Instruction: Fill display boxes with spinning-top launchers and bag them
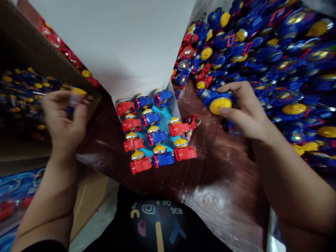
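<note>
My right hand [243,110] grips a blue plastic toy with a yellow disc [220,105], to the right of the white box [168,85]. Inside the box, red toys [133,142] and blue toys [156,135] with yellow cone tops stand in rows on a light blue bottom. Off to the left, the fingers of my left hand [67,119] are closed on a small yellow-topped piece [78,92]; motion blurs it, and its lower part looks dark blue. That hand is over the edge of a brown carton [91,105].
A big heap of blue toys [283,66] fills the right side. Small yellow and blue pieces [28,87] lie in the carton. A loose red toy [193,121] rests beside the box on the dark red table [210,161]. Printed packaging [18,189] is at lower left.
</note>
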